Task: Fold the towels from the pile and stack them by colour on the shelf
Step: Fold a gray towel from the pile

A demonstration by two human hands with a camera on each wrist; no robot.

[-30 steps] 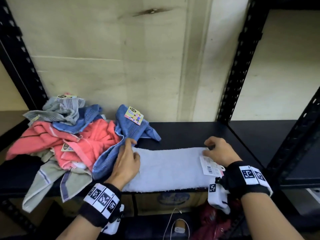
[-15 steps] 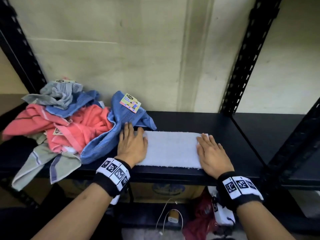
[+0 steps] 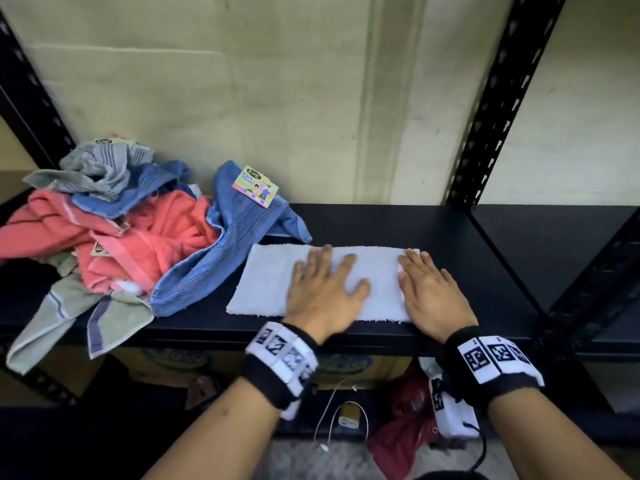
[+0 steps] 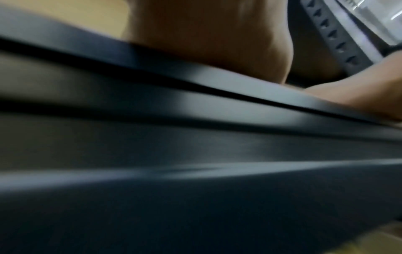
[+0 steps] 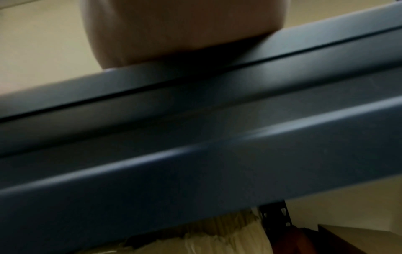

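Note:
A folded white towel (image 3: 266, 282) lies flat on the black shelf (image 3: 450, 244), near its front edge. My left hand (image 3: 325, 289) rests flat on the towel's middle with its fingers spread. My right hand (image 3: 429, 289) lies flat on the towel's right end, fingers straight and together. A loose pile of towels (image 3: 114, 230) sits at the shelf's left: grey, blue, coral and pale green ones, some hanging over the edge. A blue towel (image 3: 221, 258) with a paper tag reaches the white towel's left end. Both wrist views show only the heel of a hand above the shelf's front rail (image 4: 195, 106) (image 5: 195, 106).
Black perforated uprights (image 3: 498, 98) stand right of the towel and at the far left. Bare shelf surface extends to the right, with another shelf bay (image 3: 554, 251) beyond the upright. Below the shelf are cardboard boxes (image 3: 346, 365), a cable and red cloth.
The white towel went from a long strip with its label showing to a shorter folded rectangle. My left hand has slid right from the towel's left end to its middle, and my right hand now lies flat.

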